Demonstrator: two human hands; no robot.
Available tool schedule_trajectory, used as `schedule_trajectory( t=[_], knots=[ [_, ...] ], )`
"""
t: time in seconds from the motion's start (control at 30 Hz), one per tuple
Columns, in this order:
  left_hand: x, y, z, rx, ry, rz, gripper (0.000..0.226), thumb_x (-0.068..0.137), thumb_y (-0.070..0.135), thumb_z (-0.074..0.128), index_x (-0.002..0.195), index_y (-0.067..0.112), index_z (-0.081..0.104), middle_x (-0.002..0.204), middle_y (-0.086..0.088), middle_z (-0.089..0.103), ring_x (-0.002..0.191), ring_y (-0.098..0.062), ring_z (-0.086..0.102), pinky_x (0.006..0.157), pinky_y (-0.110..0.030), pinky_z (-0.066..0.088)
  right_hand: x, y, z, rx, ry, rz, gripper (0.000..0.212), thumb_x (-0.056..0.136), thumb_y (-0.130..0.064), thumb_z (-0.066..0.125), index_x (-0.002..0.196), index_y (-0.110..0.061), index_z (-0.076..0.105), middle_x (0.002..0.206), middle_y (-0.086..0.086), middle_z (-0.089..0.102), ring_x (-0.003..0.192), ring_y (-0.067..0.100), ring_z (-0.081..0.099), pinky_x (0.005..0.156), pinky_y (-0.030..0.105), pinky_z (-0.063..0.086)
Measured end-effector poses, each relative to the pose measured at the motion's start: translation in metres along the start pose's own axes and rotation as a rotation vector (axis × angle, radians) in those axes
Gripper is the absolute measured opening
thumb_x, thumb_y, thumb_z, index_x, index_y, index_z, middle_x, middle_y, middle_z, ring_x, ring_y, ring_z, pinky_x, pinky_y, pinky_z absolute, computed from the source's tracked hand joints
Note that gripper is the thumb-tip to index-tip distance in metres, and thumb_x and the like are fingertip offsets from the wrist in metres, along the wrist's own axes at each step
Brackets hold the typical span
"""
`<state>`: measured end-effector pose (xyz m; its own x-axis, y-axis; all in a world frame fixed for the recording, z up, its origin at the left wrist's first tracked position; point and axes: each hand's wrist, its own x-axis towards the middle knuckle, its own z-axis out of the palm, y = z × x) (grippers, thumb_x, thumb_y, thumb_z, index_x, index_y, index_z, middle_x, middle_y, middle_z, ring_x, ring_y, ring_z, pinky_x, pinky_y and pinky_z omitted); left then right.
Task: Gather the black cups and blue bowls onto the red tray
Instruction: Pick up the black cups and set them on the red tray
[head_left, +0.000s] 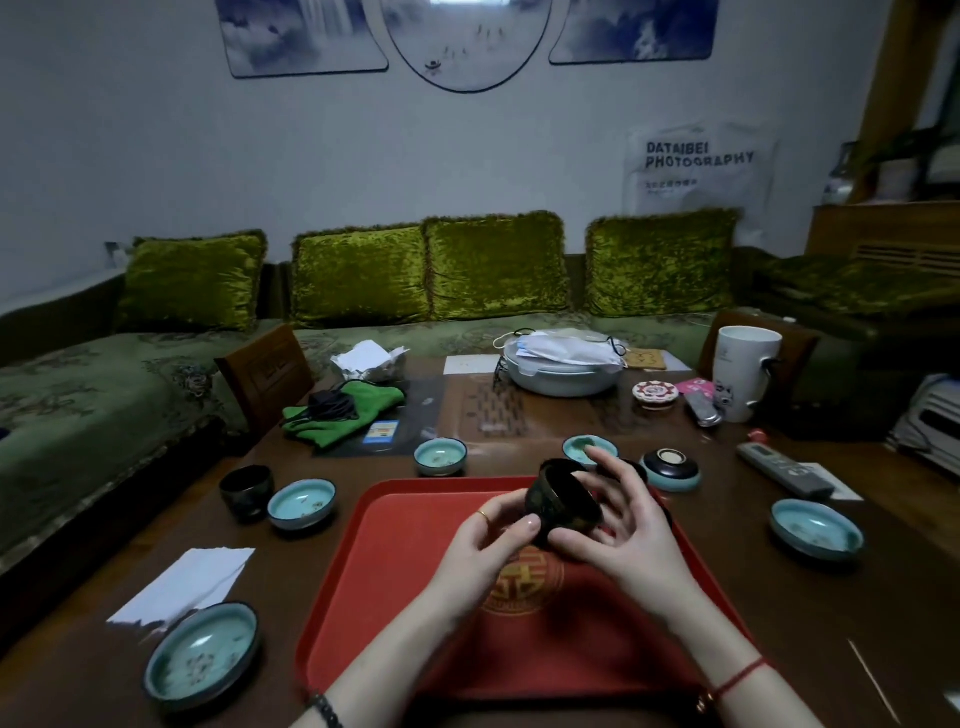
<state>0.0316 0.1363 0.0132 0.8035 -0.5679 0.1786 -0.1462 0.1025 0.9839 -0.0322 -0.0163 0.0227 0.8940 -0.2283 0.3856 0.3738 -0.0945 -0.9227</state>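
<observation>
Here, both hands hold one black cup (563, 503) above the far middle of the red tray (363, 597), which lies on the dark wooden table (810, 613). The cup is small, glossy and round-walled, tilted so that its mouth faces away toward the sofa (104, 374); faint gold flecks show on its side. The left hand (475, 558) pinches the cup's near wall with thumb and forefinger, a ring on one finger. The right hand (623, 540) cradles the cup from the right, fingers spread and curved round it. A second black cup (247, 491) stands upright on the table left of the tray, touching or just beside a blue bowl (302, 503). Further blue bowls sit off the tray: one at near left (201, 656), one beyond the tray's far edge (440, 456), one partly hidden behind the right hand (584, 448), one at right (816, 529). A dark-topped, blue-rimmed piece (670, 469) rests inverted near the tray's far right corner.
</observation>
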Motion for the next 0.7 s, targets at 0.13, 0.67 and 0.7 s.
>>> schedule_trajectory(
  t=[0.13, 0.67, 0.7],
  knots=[
    [-0.007, -0.006, 0.022, 0.050, -0.012, 0.068, 0.029, 0.076, 0.016, 0.064, 0.103, 0.022, 0.060, 0.098, 0.012, 0.070, 0.092, 0.006, 0.063, 0.077, -0.011, 0.048, -0.019, 0.004, -0.021, -0.047, 0.039, 0.016, 0.082, 0.049, 0.002, 0.083, 0.114, -0.035, 0.049, 0.115, 0.003, 0.059, 0.102, 0.000, 0.061, 0.084, 0.014, 0.050],
    [-0.002, -0.036, 0.080, 0.197, -0.121, 0.059, 0.039, 0.082, 0.011, 0.064, 0.110, 0.035, 0.052, 0.116, 0.010, 0.063, 0.108, -0.005, 0.061, 0.091, -0.015, 0.047, -0.056, 0.017, -0.078, -0.503, 0.123, -0.010, 0.078, 0.048, -0.034, 0.085, 0.115, -0.042, 0.047, 0.108, -0.022, 0.063, 0.105, -0.011, 0.053, 0.087, 0.003, 0.039],
    [-0.002, -0.036, 0.081, 0.215, -0.124, 0.060, 0.039, 0.081, 0.012, 0.064, 0.111, 0.036, 0.051, 0.118, 0.010, 0.062, 0.108, -0.004, 0.061, 0.092, -0.016, 0.047, -0.057, 0.018, -0.079, -0.509, 0.123, -0.014, 0.077, 0.047, -0.036, 0.084, 0.115, -0.042, 0.046, 0.109, -0.027, 0.061, 0.105, -0.012, 0.053, 0.086, 0.002, 0.039]
  ],
)
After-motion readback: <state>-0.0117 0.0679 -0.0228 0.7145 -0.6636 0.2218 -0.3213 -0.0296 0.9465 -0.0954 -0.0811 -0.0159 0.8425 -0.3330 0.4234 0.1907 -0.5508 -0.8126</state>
